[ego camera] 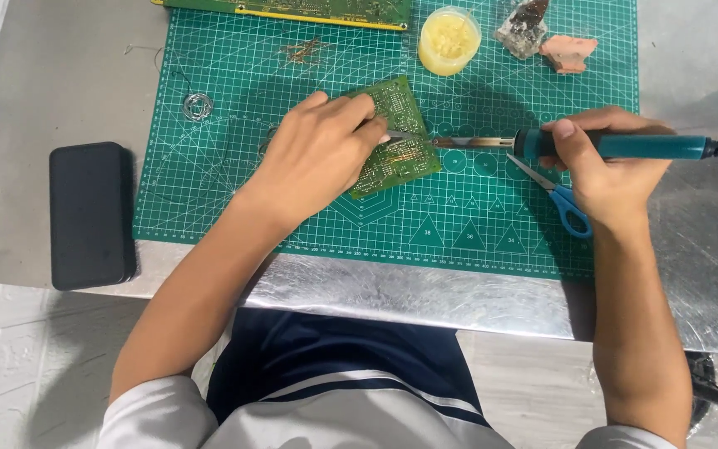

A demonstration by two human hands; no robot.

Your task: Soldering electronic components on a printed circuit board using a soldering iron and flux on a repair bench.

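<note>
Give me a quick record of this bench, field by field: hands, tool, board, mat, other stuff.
left hand: pressing on circuit board
right hand: gripping soldering iron, tip at the board
mat: green cutting mat under the board
scissors: blue-handled, under the right hand
jar: yellow paste, far edge
solder coil: left on mat
phone: dark, left of mat

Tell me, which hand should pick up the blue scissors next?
Probably the right hand: the scissors lie just under it, though it would first have to put down the soldering iron. The left hand rests on the green board.
</note>
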